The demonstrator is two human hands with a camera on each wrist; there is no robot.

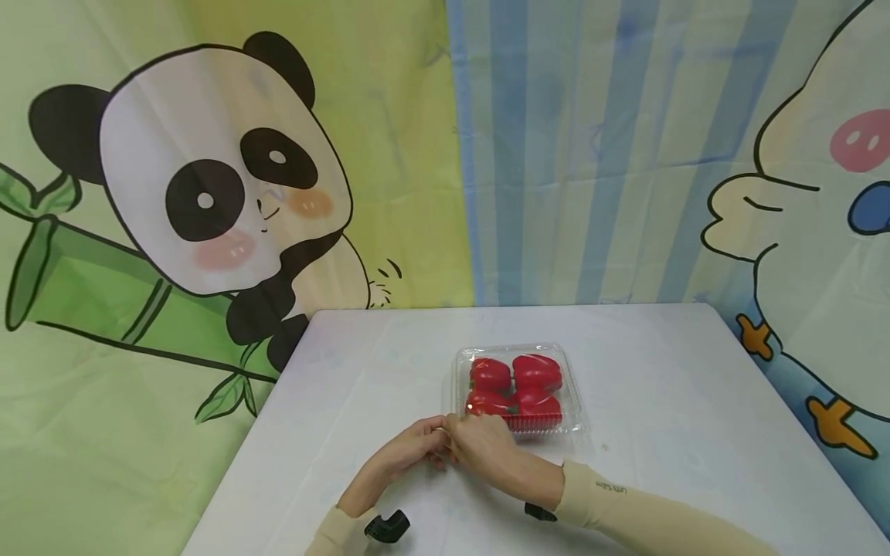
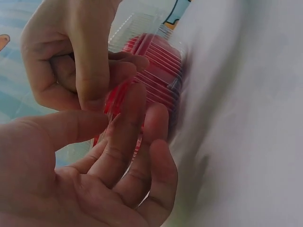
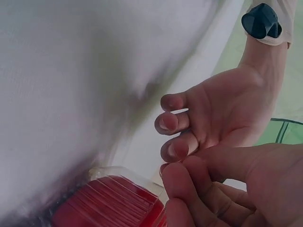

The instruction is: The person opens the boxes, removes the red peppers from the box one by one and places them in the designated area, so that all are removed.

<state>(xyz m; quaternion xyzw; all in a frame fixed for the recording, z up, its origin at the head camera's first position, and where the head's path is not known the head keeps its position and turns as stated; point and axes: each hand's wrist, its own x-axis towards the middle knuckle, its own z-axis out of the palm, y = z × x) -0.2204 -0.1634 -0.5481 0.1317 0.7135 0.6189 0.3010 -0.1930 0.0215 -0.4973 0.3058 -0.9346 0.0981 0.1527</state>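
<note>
A clear plastic box (image 1: pixel 573 401) lies on the white table (image 1: pixel 660 371), a little right of its middle, with 4 red peppers inside: 2 in a far row, the far left pepper (image 1: pixel 490 376) and the far right pepper (image 1: pixel 538 374), and 2 in a near row. The box's near wall is ribbed.

Both hands meet at the box's near left corner, which the right hand (image 1: pixel 487 446) partly hides in the head view. The left hand (image 1: pixel 415 445) reaches in from the left with its palm turned up, its fingers loosely bent and its thumb close to the index finger. The right hand's thumb and fingertips come together beside the left hand's fingertips. I cannot tell whether either hand pinches anything, or whether they touch the box.

Each wrist carries a dark device, the left device (image 1: pixel 387 527) showing more fully, below beige sleeves; the right sleeve (image 1: pixel 647 510) bears dark lettering.

Behind the table hang printed cloths: a panda (image 1: pixel 208 154) with green bamboo on the left, blue and pale stripes (image 1: pixel 556 154) at the far side, a white cartoon figure (image 1: pixel 827 286) on the right.
</note>
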